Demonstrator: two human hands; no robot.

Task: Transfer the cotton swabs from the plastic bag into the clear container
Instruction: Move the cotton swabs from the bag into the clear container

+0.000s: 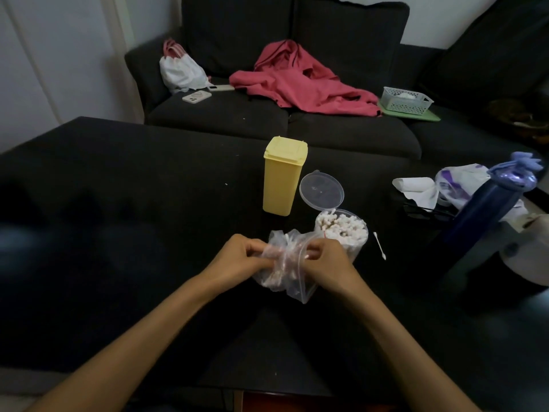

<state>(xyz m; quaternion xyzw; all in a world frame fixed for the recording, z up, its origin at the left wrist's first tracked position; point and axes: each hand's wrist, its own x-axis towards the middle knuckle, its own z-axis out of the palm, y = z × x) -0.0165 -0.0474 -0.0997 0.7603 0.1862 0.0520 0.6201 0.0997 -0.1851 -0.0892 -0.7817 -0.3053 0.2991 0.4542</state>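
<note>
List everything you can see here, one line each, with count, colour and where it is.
clear plastic zip bag: one, transparent, between both hands
clear round container: one, lid open, full of white swabs, right of bag
loose cotton swab: one, white, table, right of container
yellow plastic lidded box: one, behind container
dark blue bottle: one, table right
red garment: one, sofa
white mesh basket: one, sofa right
white phone: one, sofa left
left hand: grips bag
right hand: pinches bag
</note>
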